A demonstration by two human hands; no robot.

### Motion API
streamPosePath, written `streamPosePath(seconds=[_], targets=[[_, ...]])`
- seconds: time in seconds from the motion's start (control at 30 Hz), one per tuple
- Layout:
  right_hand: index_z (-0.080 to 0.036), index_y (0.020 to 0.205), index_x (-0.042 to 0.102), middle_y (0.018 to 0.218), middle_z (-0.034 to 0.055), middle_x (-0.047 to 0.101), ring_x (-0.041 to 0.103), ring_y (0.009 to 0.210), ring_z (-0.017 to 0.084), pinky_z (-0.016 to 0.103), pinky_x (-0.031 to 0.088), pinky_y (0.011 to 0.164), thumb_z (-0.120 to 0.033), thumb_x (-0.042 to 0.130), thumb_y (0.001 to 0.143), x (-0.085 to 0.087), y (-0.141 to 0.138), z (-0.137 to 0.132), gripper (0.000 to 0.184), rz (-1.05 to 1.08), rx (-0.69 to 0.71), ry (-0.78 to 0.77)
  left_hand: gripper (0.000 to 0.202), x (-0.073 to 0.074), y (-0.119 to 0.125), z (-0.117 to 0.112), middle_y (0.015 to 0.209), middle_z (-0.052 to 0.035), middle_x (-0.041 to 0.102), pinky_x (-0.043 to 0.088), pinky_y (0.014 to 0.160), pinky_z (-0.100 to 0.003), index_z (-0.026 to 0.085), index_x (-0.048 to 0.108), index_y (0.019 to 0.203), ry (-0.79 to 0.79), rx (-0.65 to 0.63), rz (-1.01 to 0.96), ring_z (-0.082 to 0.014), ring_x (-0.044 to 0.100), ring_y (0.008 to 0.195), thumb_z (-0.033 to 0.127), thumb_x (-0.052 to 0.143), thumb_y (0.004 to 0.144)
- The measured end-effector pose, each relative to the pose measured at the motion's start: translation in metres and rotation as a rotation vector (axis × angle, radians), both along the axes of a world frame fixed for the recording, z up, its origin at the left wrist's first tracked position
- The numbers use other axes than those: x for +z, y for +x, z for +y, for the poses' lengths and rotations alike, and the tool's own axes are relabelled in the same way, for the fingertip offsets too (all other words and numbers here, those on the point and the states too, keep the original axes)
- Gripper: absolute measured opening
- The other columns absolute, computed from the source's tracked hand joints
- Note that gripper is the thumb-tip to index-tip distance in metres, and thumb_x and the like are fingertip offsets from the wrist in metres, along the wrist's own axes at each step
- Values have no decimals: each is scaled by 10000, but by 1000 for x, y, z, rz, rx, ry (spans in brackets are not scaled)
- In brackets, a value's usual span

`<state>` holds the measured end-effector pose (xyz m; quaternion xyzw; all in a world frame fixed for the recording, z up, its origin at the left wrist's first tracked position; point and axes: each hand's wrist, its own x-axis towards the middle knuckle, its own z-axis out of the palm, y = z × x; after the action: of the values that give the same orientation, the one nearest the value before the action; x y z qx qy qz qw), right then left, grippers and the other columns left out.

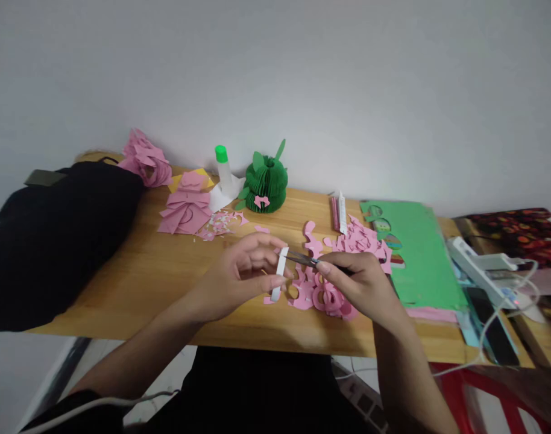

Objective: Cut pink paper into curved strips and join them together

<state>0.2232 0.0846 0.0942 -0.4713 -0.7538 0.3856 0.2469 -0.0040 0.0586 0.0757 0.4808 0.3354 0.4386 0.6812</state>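
My left hand (pixel 242 271) pinches a narrow white paper strip (pixel 280 272) and holds it upright over the wooden table (pixel 135 283). My right hand (pixel 363 283) grips small scissors (pixel 302 259), whose blades point left and touch the strip near its top. Below both hands lies a heap of pink paper cut-outs (pixel 321 292). More pink scraps (pixel 361 240) are piled just behind my right hand.
A green paper ball with leaves (pixel 266 181), a green-capped glue bottle (pixel 223 169), folded pink paper (pixel 187 211) and a pink paper flower (pixel 144 160) sit at the back. A black bag (pixel 49 235) lies left. Green sheet (pixel 415 253), power strip (pixel 481 265) and phone (pixel 492 322) lie right.
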Motion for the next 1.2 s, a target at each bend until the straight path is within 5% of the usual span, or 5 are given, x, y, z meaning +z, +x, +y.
streamPosePath(seconds=[0.63, 0.83, 0.97, 1.1, 1.2], targets=[[-157, 578, 614, 484, -46, 402, 304, 446, 64, 220, 225, 417, -448, 566, 912, 6, 1, 2, 446, -24, 100, 1, 372, -4, 2, -4, 827, -14, 680, 515, 629, -242, 197, 496, 1125, 0, -63, 29, -145, 666, 754, 176, 661, 792], [-157, 599, 627, 478, -29, 453, 356, 447, 82, 236, 253, 451, -562, 537, 882, -9, 6, 4, 502, -223, -52, 39, 385, -28, -20, -8, 846, -2, 617, 500, 682, -279, 214, 515, 1184, 243, 238, 606, -136, 602, 719, 195, 559, 802], [-175, 510, 509, 461, -37, 374, 339, 458, 88, 247, 233, 457, -608, 489, 886, -25, 8, 1, 573, -206, -174, 10, 518, -60, -38, -8, 768, 8, 580, 480, 665, -309, 175, 485, 1275, 260, 112, 967, -160, 577, 651, 136, 500, 759], [-175, 543, 571, 482, -28, 408, 372, 472, 100, 247, 274, 467, -667, 492, 853, -40, 1, -8, 587, -22, -271, -90, 479, -73, -41, -11, 777, 0, 565, 472, 723, -347, 195, 563, 1224, 273, 109, 1083, -183, 550, 701, 217, 597, 747], [-170, 609, 639, 456, -54, 339, 301, 424, 88, 244, 245, 432, -732, 471, 820, -52, -14, -17, 624, 236, -361, -252, 373, -65, -33, -16, 781, 3, 537, 446, 635, -290, 204, 636, 1110, 221, 233, 923, -151, 513, 668, 319, 643, 755]])
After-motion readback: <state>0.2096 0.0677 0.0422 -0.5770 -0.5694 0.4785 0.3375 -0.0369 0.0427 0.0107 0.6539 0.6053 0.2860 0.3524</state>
